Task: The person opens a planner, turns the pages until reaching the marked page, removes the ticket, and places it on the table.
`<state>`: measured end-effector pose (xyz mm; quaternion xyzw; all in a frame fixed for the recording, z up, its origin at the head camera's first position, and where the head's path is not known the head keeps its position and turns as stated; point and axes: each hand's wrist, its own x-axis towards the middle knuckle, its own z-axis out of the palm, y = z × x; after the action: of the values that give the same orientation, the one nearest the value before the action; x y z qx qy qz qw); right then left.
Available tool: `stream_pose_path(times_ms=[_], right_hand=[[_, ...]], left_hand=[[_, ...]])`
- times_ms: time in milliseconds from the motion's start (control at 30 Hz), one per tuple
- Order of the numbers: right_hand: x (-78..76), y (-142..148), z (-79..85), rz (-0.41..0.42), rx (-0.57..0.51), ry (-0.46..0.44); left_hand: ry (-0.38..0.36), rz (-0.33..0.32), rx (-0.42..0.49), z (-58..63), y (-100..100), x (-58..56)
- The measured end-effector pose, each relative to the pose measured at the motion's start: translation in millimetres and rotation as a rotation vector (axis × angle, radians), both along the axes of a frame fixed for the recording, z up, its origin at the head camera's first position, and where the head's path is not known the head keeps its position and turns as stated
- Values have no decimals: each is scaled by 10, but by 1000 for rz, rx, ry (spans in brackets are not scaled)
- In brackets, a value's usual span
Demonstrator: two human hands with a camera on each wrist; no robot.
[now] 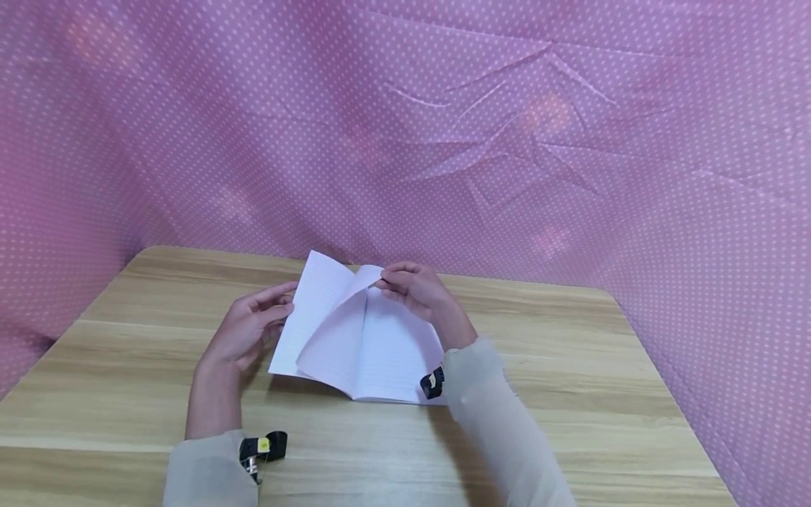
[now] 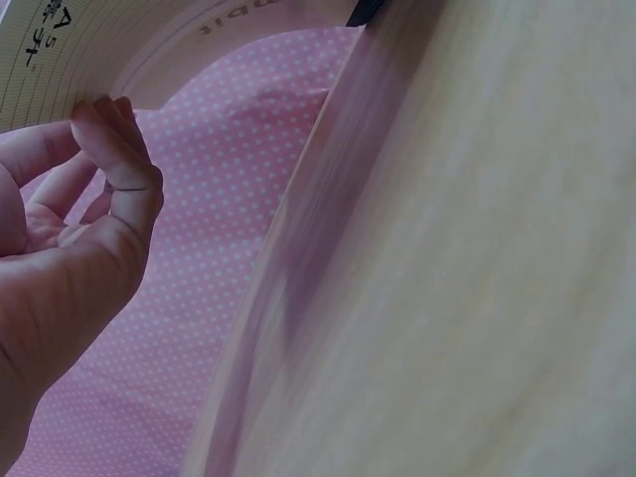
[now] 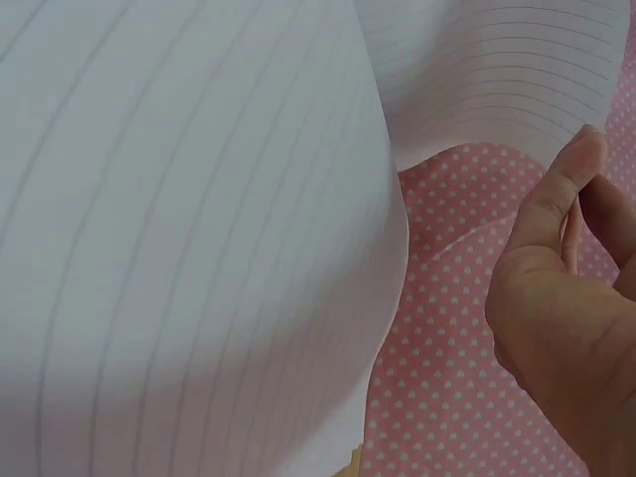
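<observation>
An open notebook [image 1: 399, 355] with white lined pages is held over the wooden table in the head view. At its left edge, my left hand [image 1: 247, 327] pinches the raised left side between thumb and fingers. The left wrist view shows the printed, curved outer face of the cover [image 2: 149, 70] above that hand. My right hand [image 1: 418, 292] pinches the upper corner of a single page [image 1: 332, 341], which curls up between the two halves. In the right wrist view, the thumb and a finger hold that lined sheet [image 3: 527, 84] at its edge.
The wooden table [image 1: 570, 373] has rounded far corners. Pink cloth with white dots [image 1: 443, 141] hangs behind it and along both sides. A small black device is strapped at each wrist, by the beige sleeves [image 1: 494, 415].
</observation>
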<state>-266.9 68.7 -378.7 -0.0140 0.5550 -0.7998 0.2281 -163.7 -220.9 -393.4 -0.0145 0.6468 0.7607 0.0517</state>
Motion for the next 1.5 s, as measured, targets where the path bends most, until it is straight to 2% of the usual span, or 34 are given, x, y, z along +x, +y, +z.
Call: stream_pose_path(times_ms=[333,633,1067,1500], right_hand=[[44,-198,-15,13,-18,-4],[69,-389,-51,-18,-22,-1],[91,-611,-154,-34,-93,-9],[128,-751,-122,-55,-108,9]], left_hand=[[-7,0,9,1,-13,-39],[4,-21,-6,0,-34,-55],[19,-29,22,7,-24,-67],[11,-24,24,5,-24,-68]])
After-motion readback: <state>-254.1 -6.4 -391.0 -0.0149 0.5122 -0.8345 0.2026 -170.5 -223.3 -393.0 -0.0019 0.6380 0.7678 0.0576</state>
